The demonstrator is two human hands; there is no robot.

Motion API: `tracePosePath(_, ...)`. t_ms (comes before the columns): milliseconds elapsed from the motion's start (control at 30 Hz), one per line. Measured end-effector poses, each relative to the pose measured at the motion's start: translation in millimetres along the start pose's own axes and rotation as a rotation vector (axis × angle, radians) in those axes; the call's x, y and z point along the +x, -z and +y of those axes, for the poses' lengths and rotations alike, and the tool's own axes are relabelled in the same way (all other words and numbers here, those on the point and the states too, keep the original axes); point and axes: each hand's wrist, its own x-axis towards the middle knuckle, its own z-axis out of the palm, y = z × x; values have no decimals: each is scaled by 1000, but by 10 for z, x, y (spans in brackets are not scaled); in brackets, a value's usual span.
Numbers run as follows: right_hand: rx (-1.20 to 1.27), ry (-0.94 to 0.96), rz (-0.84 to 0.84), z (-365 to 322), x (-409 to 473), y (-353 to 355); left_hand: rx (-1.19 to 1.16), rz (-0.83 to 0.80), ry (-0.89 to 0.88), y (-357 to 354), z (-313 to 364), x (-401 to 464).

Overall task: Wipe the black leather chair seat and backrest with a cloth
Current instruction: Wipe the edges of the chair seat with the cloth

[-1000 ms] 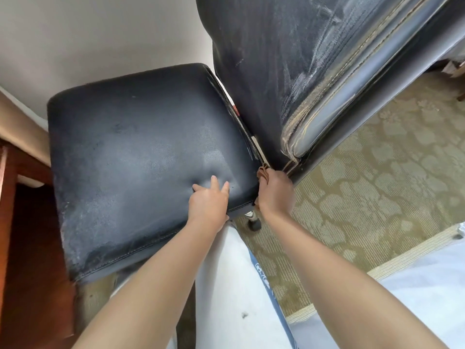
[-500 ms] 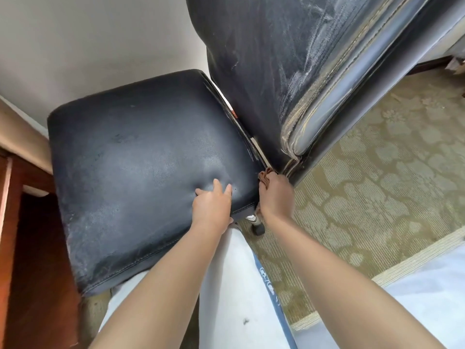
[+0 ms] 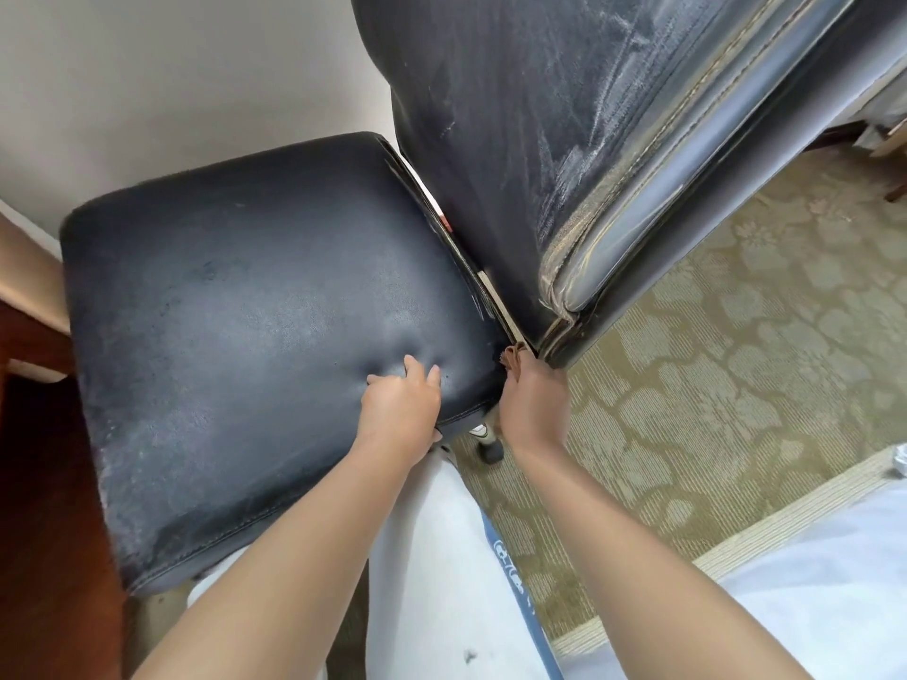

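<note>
Head view, steeply down, close range.

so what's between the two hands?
Head view: the seat's near right corner and a chair leg below it. Left hand presses the seat; right hand holds a brown cloth.

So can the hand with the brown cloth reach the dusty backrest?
Probably yes. The right hand holds the cloth right at the backrest's bottom corner, and nothing blocks it.

Seat [image 3: 255, 346] and backrest [image 3: 491, 139] black (grey scuffing), cloth [image 3: 513, 359] brown, carpet [image 3: 711, 385] olive with pale floral pattern.
</note>
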Motion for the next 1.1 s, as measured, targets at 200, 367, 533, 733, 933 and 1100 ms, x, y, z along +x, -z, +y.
tracePosePath(200,-36,-49,-45,-183,189,15,-49,22,14,-87,10,-9)
tracePosePath(367,-43,-122,-107,-377,402,19,-44,36,-1,-75,-10,0)
tracePosePath(533,-60,-74,-116,-213,4,28,-12,29,-28,-38,-24,-43)
tracePosePath(733,30,-185,-86,-284,12,9,-21,34,-4,-69,6,-59)
tracePosePath(933,66,-259,-97,-467,284,46,-64,25,0,-68,-3,-66)
tracePosePath(1100,-3,-157,-139,-473,446,-18,-29,23,-22,-82,-37,-64)
